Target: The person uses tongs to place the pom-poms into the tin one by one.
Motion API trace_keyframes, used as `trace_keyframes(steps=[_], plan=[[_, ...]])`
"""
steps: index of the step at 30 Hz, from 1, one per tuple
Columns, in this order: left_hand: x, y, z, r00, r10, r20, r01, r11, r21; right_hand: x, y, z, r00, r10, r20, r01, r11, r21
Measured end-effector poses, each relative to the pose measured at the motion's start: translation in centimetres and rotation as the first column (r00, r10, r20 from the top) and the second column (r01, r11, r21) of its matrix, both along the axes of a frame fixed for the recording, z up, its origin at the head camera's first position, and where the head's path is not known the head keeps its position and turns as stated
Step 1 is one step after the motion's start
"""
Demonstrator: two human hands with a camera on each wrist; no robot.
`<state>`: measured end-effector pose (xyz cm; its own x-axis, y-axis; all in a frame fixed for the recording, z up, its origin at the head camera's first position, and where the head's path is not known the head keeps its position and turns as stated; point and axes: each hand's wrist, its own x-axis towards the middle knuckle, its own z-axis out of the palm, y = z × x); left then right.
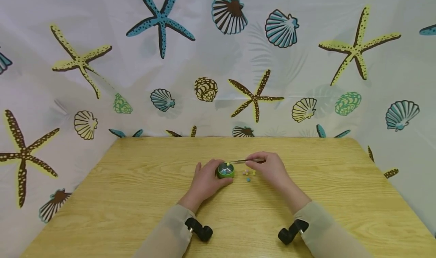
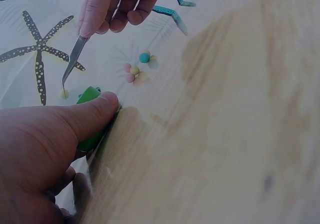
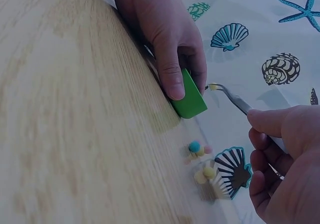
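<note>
My left hand (image 1: 207,179) grips a small green bowl (image 3: 189,100) with a shiny metal inside, thumb on the near side and fingers round the far side. Blue bits show at the bottom of the bowl in the head view. Between the thumb and fingers of my right hand (image 1: 271,168) is a pair of bent-tip metal tweezers (image 3: 235,99). Their tips pinch a small yellow ball (image 1: 228,163) over the bowl's far rim. Just right of the bowl lie several small balls: a blue ball (image 1: 248,179), a yellow ball (image 3: 209,172) and pink ones among them.
Everything stands on a wood-grain table (image 1: 136,197). Behind and beside it hangs a white cloth (image 1: 190,61) printed with starfish and shells. A black wrist mount (image 1: 199,229) sits on the left sleeve, another mount (image 1: 293,231) on the right.
</note>
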<state>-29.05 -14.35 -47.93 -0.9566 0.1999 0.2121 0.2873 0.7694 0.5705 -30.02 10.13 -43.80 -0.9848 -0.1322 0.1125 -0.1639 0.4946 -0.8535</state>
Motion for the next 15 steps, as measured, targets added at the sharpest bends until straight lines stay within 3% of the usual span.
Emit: trace_keyframes(steps=[15], plan=[[-0.08, -0.17, -0.09, 1.000, -0.007, -0.001, 0.007, 1.000, -0.006, 0.11, -0.49, -0.13, 1.000, -0.008, 0.021, 0.009, 1.000, -0.019]])
